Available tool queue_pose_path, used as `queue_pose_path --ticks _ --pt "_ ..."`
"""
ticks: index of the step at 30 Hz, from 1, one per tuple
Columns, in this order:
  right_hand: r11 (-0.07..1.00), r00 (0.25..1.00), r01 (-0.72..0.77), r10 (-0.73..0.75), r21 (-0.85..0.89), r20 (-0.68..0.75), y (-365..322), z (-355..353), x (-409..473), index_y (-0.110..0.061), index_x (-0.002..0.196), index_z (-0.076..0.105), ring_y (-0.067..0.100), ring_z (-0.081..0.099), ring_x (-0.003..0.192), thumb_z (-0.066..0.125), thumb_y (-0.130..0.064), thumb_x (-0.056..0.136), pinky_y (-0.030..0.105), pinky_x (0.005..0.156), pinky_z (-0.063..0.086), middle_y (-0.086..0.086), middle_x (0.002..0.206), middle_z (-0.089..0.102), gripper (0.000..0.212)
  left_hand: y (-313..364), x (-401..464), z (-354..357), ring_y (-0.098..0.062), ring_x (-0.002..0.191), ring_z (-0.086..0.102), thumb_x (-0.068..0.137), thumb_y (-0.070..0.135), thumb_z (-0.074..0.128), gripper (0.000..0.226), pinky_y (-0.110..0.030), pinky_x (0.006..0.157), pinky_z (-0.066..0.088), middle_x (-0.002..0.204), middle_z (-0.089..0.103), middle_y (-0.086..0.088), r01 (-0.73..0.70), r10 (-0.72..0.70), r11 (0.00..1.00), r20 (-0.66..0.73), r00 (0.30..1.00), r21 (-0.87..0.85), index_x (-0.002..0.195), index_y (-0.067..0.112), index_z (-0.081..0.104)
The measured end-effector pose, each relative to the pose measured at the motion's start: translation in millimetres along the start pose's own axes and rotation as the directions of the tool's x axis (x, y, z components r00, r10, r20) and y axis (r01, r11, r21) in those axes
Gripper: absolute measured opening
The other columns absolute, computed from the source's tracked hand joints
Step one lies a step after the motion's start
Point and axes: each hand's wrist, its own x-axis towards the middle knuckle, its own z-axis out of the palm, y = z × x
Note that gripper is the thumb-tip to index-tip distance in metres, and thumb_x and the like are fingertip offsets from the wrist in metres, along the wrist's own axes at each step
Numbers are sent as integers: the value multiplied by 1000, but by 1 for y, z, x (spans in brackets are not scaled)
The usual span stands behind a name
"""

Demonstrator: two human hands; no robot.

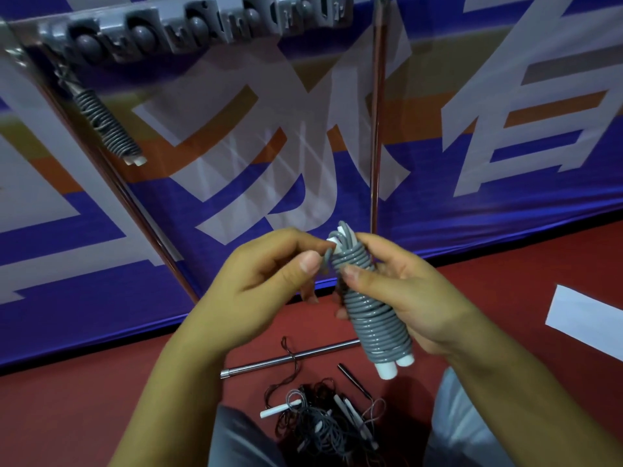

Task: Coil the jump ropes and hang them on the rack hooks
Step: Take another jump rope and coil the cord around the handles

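A blue banner (438,203) backs the red floor (101,399). At its top edge hangs the grey hook rack (188,26), with one coiled rope (108,123) on its left end. A tangled pile of ropes (323,423) lies on the floor near the bottom edge. The right hand (408,298) curls round one wound grey jump rope (371,318), two white handle ends showing below. The left hand (266,274) pinches its loose cord end (326,257) between thumb and forefinger.

i count two coiled ropes: one in my hands (369,311), one hanging far left (108,124); one tangled pile (323,423) lies near.
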Motion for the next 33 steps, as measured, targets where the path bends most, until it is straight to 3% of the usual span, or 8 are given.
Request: queue_pose_path --ticks 3,9,13,16,21,26,30,33 --pt "997 999 7 -10 -75 -35 1 6 -2 -27 110 65 22 65 73 73 -26 77 53 79 55 21 94 62 33 -5 3 4 -10 64 63 83 31 61 19 -23 59 53 80 67 6 52 -57 995 -56 997 -84 90 15 67" --pt "996 995 76 -79 -54 -54 -6 15 -9 -27 111 64 21 67 72 72 -27 78 27 65 54 12 93 65 34 -2 6 16 -10 52 52 75 28 66 5 -20 45 44 68 60 4 49 -112 932 -155 982 -360 73 24 64" --pt "986 985 165 -164 10 -48 -4 20 -6 -18 122 59 22 67 78 63 -19 80 39 74 54 8 89 69 42 8 13 30 -11 39 46 77 16 62 14 -20 38 40 54 53 -1 56 -249 835 -285 926 -547 65 15 54" --pt "974 973 228 -227 15 -42 -5 22 -8 -20 116 61 16 65 80 62 -17 82 36 74 54 5 89 69 34 12 13 37 -11 39 46 79 13 51 13 -21 38 40 47 48 0 21 -287 827 -388 876 -562 68 9 46" --pt "964 965 239 -250 -118 -86 -4 19 -7 -25 117 62 12 66 85 61 -20 83 32 78 53 0 91 71 35 9 10 36 -13 50 57 83 10 55 18 -26 49 49 56 57 3 10 -175 929 -415 893 -370 69 9 45" --pt "938 954 241 -276 -249 -115 2 19 -9 -44 107 64 7 67 88 61 -26 82 22 79 50 -8 93 72 32 7 8 30 -18 53 60 84 10 57 25 -28 52 52 57 53 -5 46 -116 983 -404 907 -181 65 0 44" --pt "860 943 223 -309 -460 -120 10 23 -9 -53 112 55 29 65 83 59 -36 84 50 78 55 1 90 69 33 5 8 27 -37 63 52 80 10 53 24 -48 54 47 65 43 -17 96 -69 994 -406 911 47 61 10 38" --pt "817 922 222 -353 -533 -156 16 22 -5 -47 116 54 20 65 80 61 -32 88 46 78 55 -3 90 68 32 3 9 33 -26 66 49 83 17 47 21 -43 59 46 67 43 -5 166 -64 957 -383 922 239 64 15 37"
